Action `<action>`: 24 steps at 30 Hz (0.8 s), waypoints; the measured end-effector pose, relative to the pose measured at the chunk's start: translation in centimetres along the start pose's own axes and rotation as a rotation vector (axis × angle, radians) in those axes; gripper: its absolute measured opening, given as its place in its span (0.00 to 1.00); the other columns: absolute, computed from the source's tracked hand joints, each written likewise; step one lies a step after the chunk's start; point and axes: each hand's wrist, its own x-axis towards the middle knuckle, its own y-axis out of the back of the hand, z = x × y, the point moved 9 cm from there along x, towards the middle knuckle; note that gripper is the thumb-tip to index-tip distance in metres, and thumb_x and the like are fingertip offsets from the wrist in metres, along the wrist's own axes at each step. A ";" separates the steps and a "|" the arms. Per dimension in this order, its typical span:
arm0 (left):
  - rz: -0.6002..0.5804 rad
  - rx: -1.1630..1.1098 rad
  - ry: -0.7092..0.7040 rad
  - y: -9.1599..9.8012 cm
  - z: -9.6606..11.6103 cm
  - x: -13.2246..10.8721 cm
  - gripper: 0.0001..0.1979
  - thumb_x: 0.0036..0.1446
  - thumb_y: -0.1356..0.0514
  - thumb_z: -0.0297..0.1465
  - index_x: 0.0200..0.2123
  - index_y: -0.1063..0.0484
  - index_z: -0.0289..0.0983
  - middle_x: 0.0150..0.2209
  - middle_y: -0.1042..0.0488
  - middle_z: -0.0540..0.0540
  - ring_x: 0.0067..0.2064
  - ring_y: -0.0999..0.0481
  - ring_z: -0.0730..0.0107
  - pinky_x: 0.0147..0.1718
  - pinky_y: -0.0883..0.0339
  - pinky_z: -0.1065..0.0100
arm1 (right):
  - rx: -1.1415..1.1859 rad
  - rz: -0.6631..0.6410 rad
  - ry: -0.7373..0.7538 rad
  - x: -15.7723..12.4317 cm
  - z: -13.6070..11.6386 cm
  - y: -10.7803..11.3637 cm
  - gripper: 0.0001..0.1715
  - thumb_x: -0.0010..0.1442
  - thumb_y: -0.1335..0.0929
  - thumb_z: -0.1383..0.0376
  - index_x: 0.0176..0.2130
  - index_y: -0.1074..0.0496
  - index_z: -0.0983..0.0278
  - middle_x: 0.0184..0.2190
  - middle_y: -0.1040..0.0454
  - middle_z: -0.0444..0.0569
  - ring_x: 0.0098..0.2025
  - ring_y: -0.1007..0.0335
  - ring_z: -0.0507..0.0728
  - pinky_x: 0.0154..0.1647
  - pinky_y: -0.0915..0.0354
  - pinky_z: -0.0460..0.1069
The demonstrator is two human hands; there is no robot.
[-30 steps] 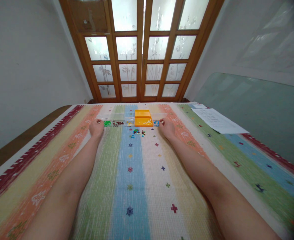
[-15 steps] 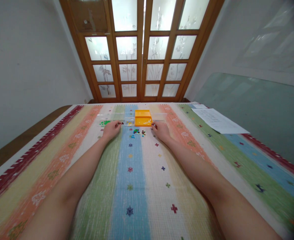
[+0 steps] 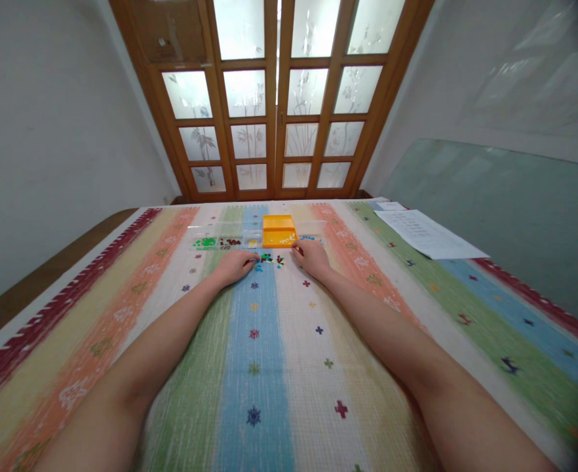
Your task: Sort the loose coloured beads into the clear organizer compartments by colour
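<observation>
My left hand [image 3: 234,266] rests low over the cloth, its fingertips pinched at the left edge of a small loose pile of coloured pieces [image 3: 266,258], green, blue and dark. Whether a piece is between those fingers is too small to tell. My right hand [image 3: 312,257] is closed by the near right corner of an orange box [image 3: 278,223], thumb and fingers together; what they hold, if anything, is hidden. White pieces [image 3: 288,238] lie in the orange box. Left of it, clear trays hold green pieces [image 3: 204,242], dark brown pieces [image 3: 231,242] and yellow pieces [image 3: 253,243].
Behind my right hand, blue pieces [image 3: 308,238] lie in a clear compartment. A printed paper sheet [image 3: 426,235] lies on the striped tablecloth [image 3: 269,367] at the right. Glazed wooden doors [image 3: 276,124] stand beyond the table.
My left hand has moved right and nearer, from the clear tray to the loose pile, uncovering the brown pieces. My right hand stays by the box. The view has shifted slightly.
</observation>
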 end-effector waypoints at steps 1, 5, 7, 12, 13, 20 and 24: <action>0.007 0.008 0.008 0.1 -0.1 0.0 0.15 0.66 0.43 0.34 0.51 0.18 0.45 0.48 0.17 0.46 0.52 0.20 0.58 0.54 0.29 0.62 | 0.005 -0.001 0.011 -0.1 -0.2 0.1 0.11 0.68 0.33 0.66 0.44 0.20 0.63 0.40 0.18 0.53 0.43 0.26 0.61 0.47 0.39 0.51; 0.015 0.041 0.022 0.0 -0.5 0.0 0.14 0.65 0.43 0.31 0.48 0.19 0.44 0.48 0.17 0.45 0.51 0.20 0.58 0.52 0.29 0.63 | 0.055 -0.022 0.113 -0.4 -1.7 0.0 0.11 0.68 0.33 0.66 0.44 0.20 0.62 0.39 0.18 0.52 0.42 0.26 0.60 0.47 0.39 0.52; 0.018 0.048 0.023 0.0 -0.8 0.0 0.14 0.65 0.43 0.31 0.49 0.19 0.43 0.48 0.17 0.45 0.50 0.20 0.59 0.51 0.30 0.63 | 0.080 -0.041 0.190 -0.5 -2.6 -0.3 0.10 0.66 0.33 0.68 0.42 0.19 0.62 0.40 0.18 0.52 0.43 0.25 0.60 0.48 0.39 0.52; 0.024 0.052 0.026 0.0 -1.2 -0.1 0.17 0.65 0.43 0.31 0.52 0.20 0.43 0.45 0.17 0.44 0.45 0.20 0.59 0.45 0.31 0.65 | 0.189 -0.090 0.339 -1.0 -4.3 -0.9 0.12 0.63 0.33 0.71 0.41 0.19 0.61 0.39 0.18 0.49 0.43 0.25 0.59 0.48 0.37 0.51; 0.024 0.053 0.024 0.0 -1.2 -0.1 0.17 0.65 0.43 0.32 0.52 0.19 0.43 0.45 0.17 0.44 0.44 0.20 0.59 0.45 0.31 0.65 | 0.206 -0.098 0.361 -1.2 -4.5 -0.9 0.13 0.62 0.33 0.72 0.42 0.19 0.61 0.38 0.19 0.49 0.42 0.26 0.58 0.48 0.37 0.51; 0.025 0.052 0.028 0.2 -1.1 -0.1 0.14 0.64 0.42 0.31 0.47 0.18 0.41 0.40 0.18 0.45 0.41 0.21 0.61 0.42 0.33 0.66 | 0.211 -0.151 0.429 -1.6 -5.3 -1.1 0.13 0.62 0.32 0.71 0.43 0.19 0.60 0.36 0.20 0.49 0.41 0.28 0.58 0.46 0.37 0.50; 0.024 0.062 0.052 0.3 -1.4 -0.1 0.13 0.64 0.42 0.33 0.46 0.18 0.41 0.38 0.19 0.45 0.38 0.22 0.61 0.39 0.35 0.66 | 0.208 -0.156 0.457 -1.6 -5.5 -1.1 0.11 0.65 0.33 0.69 0.41 0.19 0.60 0.36 0.21 0.50 0.41 0.28 0.57 0.46 0.38 0.50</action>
